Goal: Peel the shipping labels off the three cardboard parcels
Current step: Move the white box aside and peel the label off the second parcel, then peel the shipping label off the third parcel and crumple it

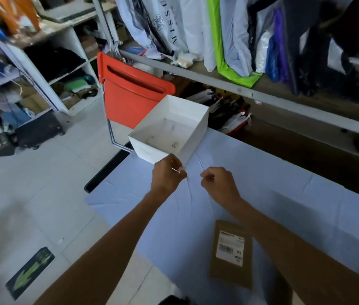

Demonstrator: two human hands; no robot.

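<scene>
Lower right: parcel (pixel 226 274), matt brown cardboard, with a white paper label (pixel 231 250). Centre: box (pixel 150 152), matt white card. Beneath both: table (pixel 284 194), creased matt pale-blue covering. Upper centre: chair (pixel 130 93), smooth orange plastic on a metal tube frame. Left: floor (pixel 53 172), smooth pale tiles.

At five o'clock your parcel (pixel 224 274) is plain brown cardboard. Its label (pixel 230 249) is white with black print and a black barcode. The cloth (pixel 295 205) under it is a pale lilac-blue with no pattern, and the table edge (pixel 106 170) at nine o'clock is black. The open box (pixel 152 154) at twelve o'clock is white inside and out, with a few small grey marks on its bottom. At eleven o'clock the chair (pixel 130 93) is orange-red. At one o'clock you see a lime-green bag (pixel 222 51). At eight o'clock a floor sticker (pixel 30 272) bears a green arrow on black. The scrap (pixel 179 170) pinched in your left hand (pixel 167 172) is white.
</scene>
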